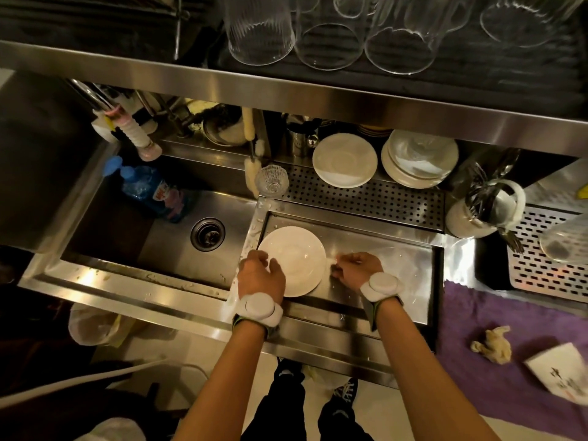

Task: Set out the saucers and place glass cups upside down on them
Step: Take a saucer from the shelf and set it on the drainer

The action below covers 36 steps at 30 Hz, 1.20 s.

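A white saucer [297,259] lies flat at the left end of the steel tray [381,246] beside the sink. My left hand [259,272] grips its near-left rim, fingers curled over the edge. My right hand [356,268] pinches the right rim with its fingertips. Behind the tray, one more saucer [345,160] sits on the perforated drain strip, and beside it a stack of saucers [420,160] carries something clear on top. A small cut-glass cup [272,180] stands at the strip's left end. Tall glasses [327,43] stand upside down on the upper shelf.
The sink basin [178,237] with its drain and a blue soap bottle [152,192] is to the left. A white cutlery holder [483,211] stands right of the tray. Further right lie a purple cloth [496,329] with a crumpled rag and a perforated rack [547,265].
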Tool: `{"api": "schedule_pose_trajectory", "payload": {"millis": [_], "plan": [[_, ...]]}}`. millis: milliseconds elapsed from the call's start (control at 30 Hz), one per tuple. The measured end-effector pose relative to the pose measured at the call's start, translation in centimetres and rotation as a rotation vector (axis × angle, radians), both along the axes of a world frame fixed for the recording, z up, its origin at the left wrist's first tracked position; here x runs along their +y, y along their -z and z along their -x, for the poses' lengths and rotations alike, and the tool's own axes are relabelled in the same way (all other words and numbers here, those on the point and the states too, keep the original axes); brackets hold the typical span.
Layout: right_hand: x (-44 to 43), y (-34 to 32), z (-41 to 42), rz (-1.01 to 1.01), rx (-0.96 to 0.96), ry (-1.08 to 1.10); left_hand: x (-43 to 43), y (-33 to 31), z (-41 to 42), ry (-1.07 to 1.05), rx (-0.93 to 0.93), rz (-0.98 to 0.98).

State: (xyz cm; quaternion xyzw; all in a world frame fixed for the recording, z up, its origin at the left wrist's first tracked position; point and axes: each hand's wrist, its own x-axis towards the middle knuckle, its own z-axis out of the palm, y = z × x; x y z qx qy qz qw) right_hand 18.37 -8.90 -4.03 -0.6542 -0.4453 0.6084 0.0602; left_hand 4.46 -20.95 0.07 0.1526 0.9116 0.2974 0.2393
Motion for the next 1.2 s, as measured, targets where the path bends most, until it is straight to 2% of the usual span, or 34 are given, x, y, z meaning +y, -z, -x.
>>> {"api": "schedule_pose_trajectory", "payload": {"millis": [367,733,1000,1200], "plan": [[6.2,-1.9,0.5,-0.197,0.002,-0.004,8.0,-1.3,-0.1,0.239,-0.023,-0.168],[12.8,-1.4,2.5,-0.308,0.008,0.041,15.8,-1.3,2.3,0.34,-0.03,-0.046],[15.1,-0.8,3.9,-0.201,0.077,0.134,18.8,-0.8,3.2,0.383,-0.054,0.067],[15.4,-0.7,5.0,-0.209,0.067,0.136,20.0,0.1,3.4,0.35,-0.057,0.076]]}}
